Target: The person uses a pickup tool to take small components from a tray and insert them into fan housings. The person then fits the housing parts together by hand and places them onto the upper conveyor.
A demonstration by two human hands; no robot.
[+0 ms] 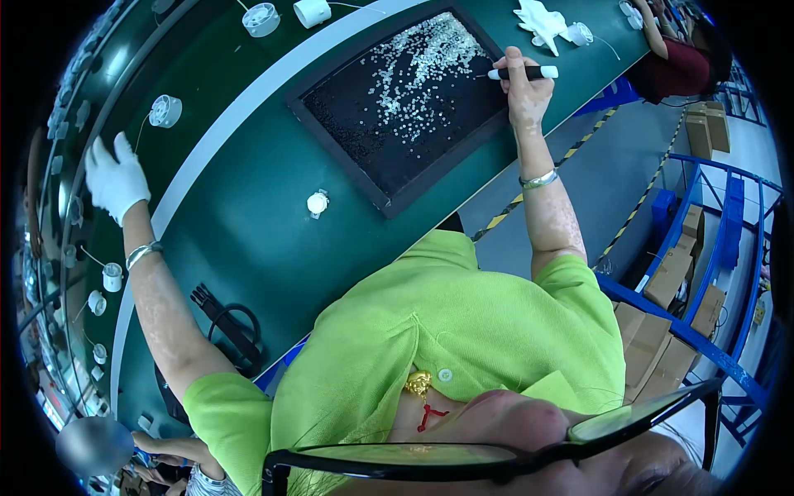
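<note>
A slim pen-like tool with a white and black barrel [546, 72] is gripped in the right hand [528, 97], pinched closed between thumb and fingers; its middle is covered by them, and its thin tip, hard to make out, is pointed over the right edge of a shallow rectangular black tray [337, 159]. On the tray, small glossy, translucent whitish pieces [430, 50] are heaped most thickly towards the far corner and scattered loosely across the middle; their exact shape is too small to tell. Tiny dark grains [339, 128], barely distinguished from the black floor, are spread near the left corner.

The left hand [116, 178], covered by a white fabric glove, is held open with fingers parted; nothing is seen in its grip, though its palm is hidden. Nearest to it lies a round white plastic part with a thin pale wire [165, 111], beyond the curved pale strip [217, 136] on the smooth green worktop [256, 186]. A small white rounded component [318, 202] is set between the tray's near left side and the strip. A crumpled white glove [542, 25] is seen beyond the tray's right side. At the far right, a co-worker [682, 62] is partly cut off by the dark rim of the view.
</note>
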